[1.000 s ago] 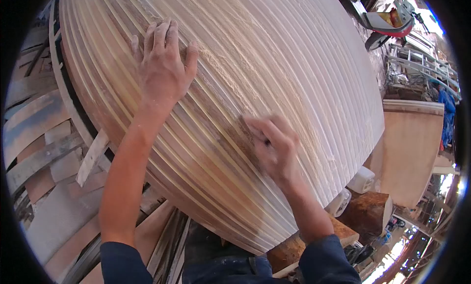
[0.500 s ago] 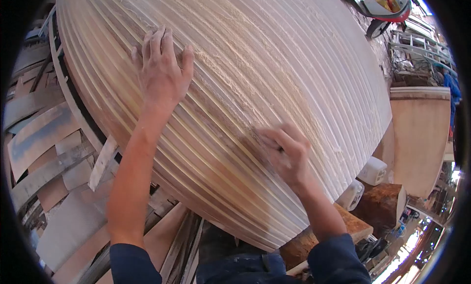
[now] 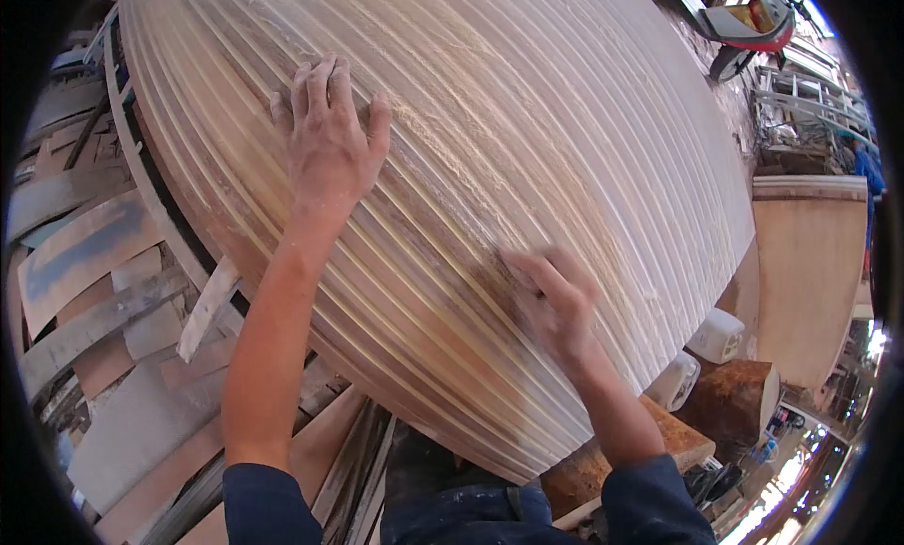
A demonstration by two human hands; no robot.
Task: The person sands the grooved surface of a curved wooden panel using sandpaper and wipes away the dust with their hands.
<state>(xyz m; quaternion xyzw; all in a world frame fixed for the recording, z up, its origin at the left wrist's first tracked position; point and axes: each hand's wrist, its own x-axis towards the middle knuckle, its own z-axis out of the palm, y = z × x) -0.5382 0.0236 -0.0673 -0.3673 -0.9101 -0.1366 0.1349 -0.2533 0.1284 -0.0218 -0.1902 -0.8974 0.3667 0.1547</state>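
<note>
A large curved, ribbed wooden surface (image 3: 565, 131) fills the middle of the view, with pale dust along its grooves. My left hand (image 3: 331, 136) rests palm down on its upper left part, dusty fingers spread, holding nothing. Lower and to the right, my right hand (image 3: 557, 300) is closed against the ridges, thumb side toward the left. Motion blurs its fingers, and whatever they hold, if anything, is too hidden to make out. Brownish, darker strips run between the two hands.
Stacked boards and curved panels (image 3: 141, 432) lie at the left. On the right are a scooter (image 3: 744, 32), a ladder (image 3: 819, 103), a wooden panel (image 3: 810, 272), a white jug (image 3: 718, 336) and rusty-brown blocks (image 3: 730, 399).
The view has shifted a little over the ribbed surface. My right hand has moved slightly down and right in view, still closed. My left hand stays flat on the surface.
</note>
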